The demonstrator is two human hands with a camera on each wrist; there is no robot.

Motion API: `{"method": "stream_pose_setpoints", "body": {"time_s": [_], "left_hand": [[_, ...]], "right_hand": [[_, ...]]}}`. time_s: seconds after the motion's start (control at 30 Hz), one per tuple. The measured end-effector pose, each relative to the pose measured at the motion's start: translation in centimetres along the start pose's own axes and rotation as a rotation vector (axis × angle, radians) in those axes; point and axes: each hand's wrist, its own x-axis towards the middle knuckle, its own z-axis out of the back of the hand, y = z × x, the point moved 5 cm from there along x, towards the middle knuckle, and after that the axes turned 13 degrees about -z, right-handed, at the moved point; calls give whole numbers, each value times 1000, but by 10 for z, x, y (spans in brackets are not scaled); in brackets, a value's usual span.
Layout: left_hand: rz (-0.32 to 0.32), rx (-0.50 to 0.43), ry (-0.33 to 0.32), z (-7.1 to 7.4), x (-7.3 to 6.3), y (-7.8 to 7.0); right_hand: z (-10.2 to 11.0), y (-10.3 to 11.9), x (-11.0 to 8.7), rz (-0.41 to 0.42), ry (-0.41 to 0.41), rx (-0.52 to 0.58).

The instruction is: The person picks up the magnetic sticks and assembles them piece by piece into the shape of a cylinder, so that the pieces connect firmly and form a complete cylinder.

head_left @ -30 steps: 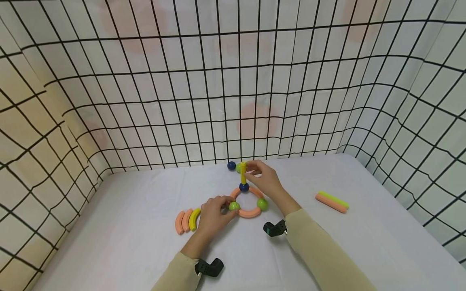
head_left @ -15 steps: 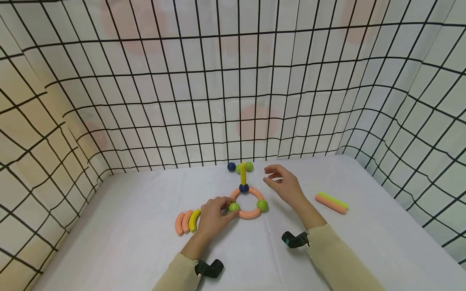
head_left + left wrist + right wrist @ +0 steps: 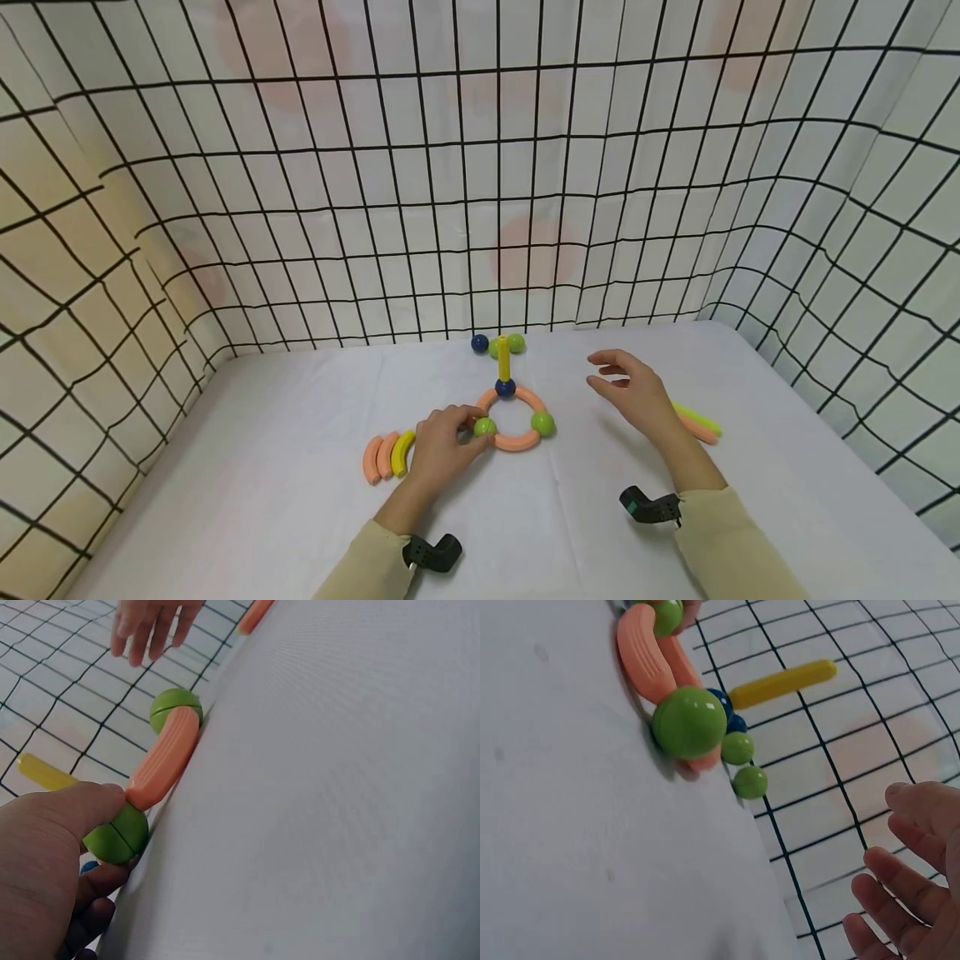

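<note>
A ring of curved orange pieces joined by balls lies mid-table. It includes a dark blue ball at the back and a green ball on the right. From the blue ball a yellow stick stands upright. My left hand pinches the ring's left green ball between thumb and fingers. My right hand hovers to the right of the ring, fingers loosely bent with nothing between them. Its forearm partly covers an orange stick and a yellow-green stick behind it.
Left of my left hand lie two curved orange pieces and a curved yellow piece. Behind the ring sit a loose dark blue ball and two green balls. A black-gridded white sheet encloses the back and sides.
My right hand has come away from the upright yellow stick and moved right, towards the two straight sticks. My left hand stays on its green ball.
</note>
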Motion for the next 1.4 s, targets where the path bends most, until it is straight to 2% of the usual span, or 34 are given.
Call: {"method": "stream_pose_setpoints", "body": {"time_s": [0.3,0.53,0.7,0.9,1.2,1.4], "left_hand": [[7,10,7,-1,1,1],[12,13,-3,-1,0,1],[9,9,1,-1,0,1],[18,10,12,-2,0,2],[-6,21,1,0,0,0],[0,12,4,0,0,-1]], "right_hand": [[27,-23,0,-15,-17,-83],[43,-44,1,-126,29,-100],[53,-59,3,-116,13,-200],[61,-77,3,-159,23,-224],[69,-103,1,-225,50,-234],[71,-111,1,-242,50,-245]]}}
